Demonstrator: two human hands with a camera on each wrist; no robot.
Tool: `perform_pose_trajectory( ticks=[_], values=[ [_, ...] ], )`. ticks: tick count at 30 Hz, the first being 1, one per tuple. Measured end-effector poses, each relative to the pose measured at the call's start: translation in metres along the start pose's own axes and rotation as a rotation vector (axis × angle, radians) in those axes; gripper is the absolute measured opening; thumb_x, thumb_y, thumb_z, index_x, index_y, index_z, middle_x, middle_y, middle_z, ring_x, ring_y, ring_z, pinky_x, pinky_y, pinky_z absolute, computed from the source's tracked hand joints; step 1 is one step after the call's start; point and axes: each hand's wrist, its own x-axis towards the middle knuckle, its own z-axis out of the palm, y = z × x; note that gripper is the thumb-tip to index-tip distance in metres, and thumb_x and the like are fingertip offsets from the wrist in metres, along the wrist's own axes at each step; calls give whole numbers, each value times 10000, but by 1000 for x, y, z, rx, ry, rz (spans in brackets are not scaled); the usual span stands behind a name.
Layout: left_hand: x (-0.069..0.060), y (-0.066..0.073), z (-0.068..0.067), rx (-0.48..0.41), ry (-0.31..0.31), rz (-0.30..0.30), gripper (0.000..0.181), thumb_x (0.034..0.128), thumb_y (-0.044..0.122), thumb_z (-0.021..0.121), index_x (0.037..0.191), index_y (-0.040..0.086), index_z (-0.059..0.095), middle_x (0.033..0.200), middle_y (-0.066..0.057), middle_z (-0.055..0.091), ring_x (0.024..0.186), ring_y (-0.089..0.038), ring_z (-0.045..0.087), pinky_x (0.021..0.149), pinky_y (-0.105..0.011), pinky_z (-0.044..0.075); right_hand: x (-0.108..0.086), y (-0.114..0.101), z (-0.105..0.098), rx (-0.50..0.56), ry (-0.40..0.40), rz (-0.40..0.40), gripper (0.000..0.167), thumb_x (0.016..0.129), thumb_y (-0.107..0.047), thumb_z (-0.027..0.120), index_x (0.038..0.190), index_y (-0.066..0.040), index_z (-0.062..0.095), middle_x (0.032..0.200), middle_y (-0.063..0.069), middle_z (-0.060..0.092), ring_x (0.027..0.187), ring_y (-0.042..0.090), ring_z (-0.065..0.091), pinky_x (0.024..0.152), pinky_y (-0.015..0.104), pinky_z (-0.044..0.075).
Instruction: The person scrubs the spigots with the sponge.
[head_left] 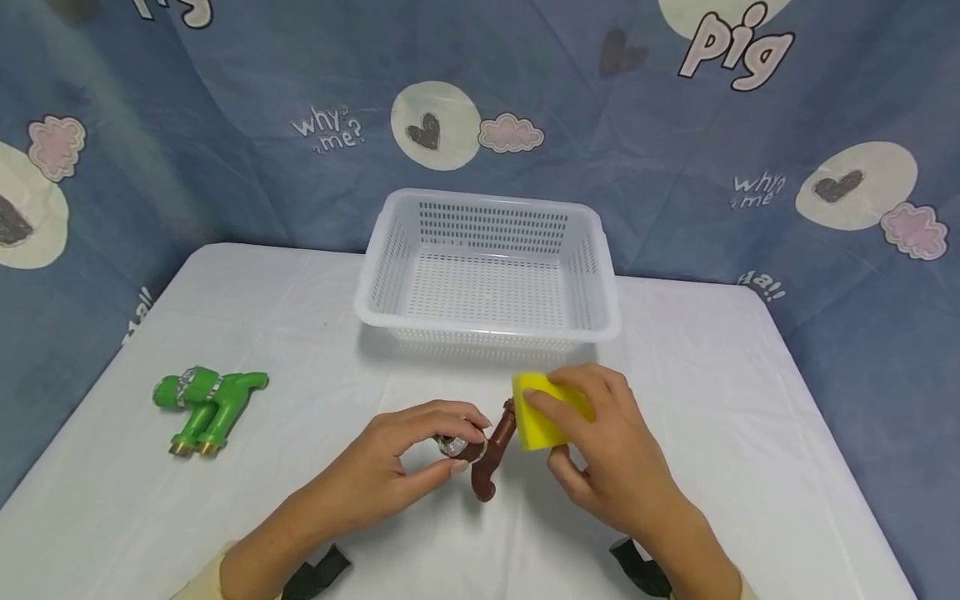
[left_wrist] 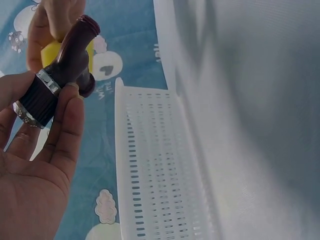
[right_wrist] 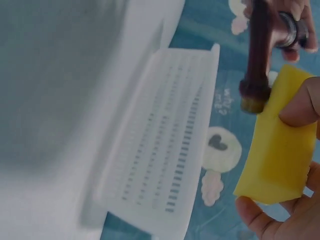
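Apparently midway: left hand (head_left: 384, 462) grips brown tap (head_left: 495, 451), right hand (head_left: 615, 446) pinches yellow sponge (head_left: 540, 425); green taps (head_left: 228, 406) perhaps await, nine o'clock.

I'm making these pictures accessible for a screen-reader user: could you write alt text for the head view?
A person's left hand holds a brown tap while the right hand holds a yellow sponge close to it, over a white-covered table. A white perforated basket stands beyond the hands; green taps lie to the left.

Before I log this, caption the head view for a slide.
Left hand holds a brown tap, right hand a yellow sponge; white basket behind.
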Motion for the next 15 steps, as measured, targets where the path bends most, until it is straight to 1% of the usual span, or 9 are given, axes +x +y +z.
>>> perform_pose_trajectory(
  ticks=[2, 7, 11, 13, 15],
  values=[
    [0, 1, 0, 0, 3, -2, 318, 989, 40, 726, 1264, 191, 674, 1332, 23, 657, 1106, -139, 676, 900, -288, 582, 0, 2, 0, -11, -2, 12, 549, 786, -73, 637, 1325, -163, 694, 1371, 138, 561, 1249, 377, 464, 1002, 503, 488],
    [0, 2, 0, -12, 8, -17, 314, 987, 37, 728, 1252, 195, 671, 1330, 24, 657, 1125, -147, 671, 921, -303, 583, 0, 8, -1, -33, -7, 77, 543, 789, -71, 644, 1321, -158, 701, 1386, 131, 551, 1274, 369, 447, 1025, 501, 474],
    [-1, 2, 0, -15, 25, -51, 315, 992, 56, 727, 1256, 213, 658, 1339, 33, 654, 1135, -146, 669, 938, -317, 581, 0, 7, -2, -23, 14, 69, 575, 766, -60, 654, 1331, -158, 694, 1400, 120, 544, 1281, 365, 447, 977, 513, 516],
    [-1, 2, 0, -12, 34, -69, 312, 996, 74, 727, 1261, 221, 652, 1342, 41, 654, 1141, -143, 669, 938, -322, 583, 0, 3, -3, 3, 31, 64, 601, 754, -51, 655, 1343, -164, 683, 1411, 112, 540, 1292, 358, 445, 958, 515, 532],
    [-1, 2, -1, -11, 44, -84, 320, 997, 84, 729, 1272, 224, 645, 1345, 43, 654, 1139, -143, 670, 926, -325, 589, 0, -2, -3, 27, 35, 48, 617, 758, -55, 651, 1365, -167, 663, 1424, 114, 528, 1303, 358, 439, 967, 510, 527]
  ],
)
